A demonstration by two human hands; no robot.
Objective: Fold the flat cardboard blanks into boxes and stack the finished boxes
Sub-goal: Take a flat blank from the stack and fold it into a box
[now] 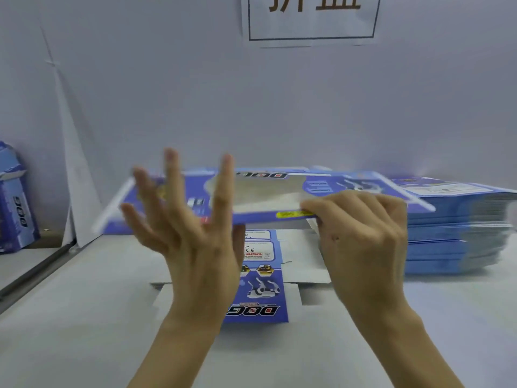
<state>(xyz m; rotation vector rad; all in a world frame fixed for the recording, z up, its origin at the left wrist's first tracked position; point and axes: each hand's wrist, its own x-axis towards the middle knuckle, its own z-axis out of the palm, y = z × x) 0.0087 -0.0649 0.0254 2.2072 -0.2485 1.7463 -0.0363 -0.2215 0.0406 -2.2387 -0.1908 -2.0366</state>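
A flat blue cardboard blank [260, 193] with a clear window is held level above the table, blurred by motion. My right hand [361, 233] grips its near edge with curled fingers. My left hand [190, 219] is spread with straight fingers just in front of the blank's left part; whether it touches the blank is unclear. Below on the table lies another blue blank [263, 287], printed side up with white flaps spread. A tall stack of flat blanks [458, 231] sits at the right. A folded blue box [15, 208] stands at the far left.
A white table [84, 317] runs toward a white wall with a paper sign [310, 18] at the top. A dark gap [36, 273] splits off a side surface at the left. A white sheet [75, 175] leans against the wall there.
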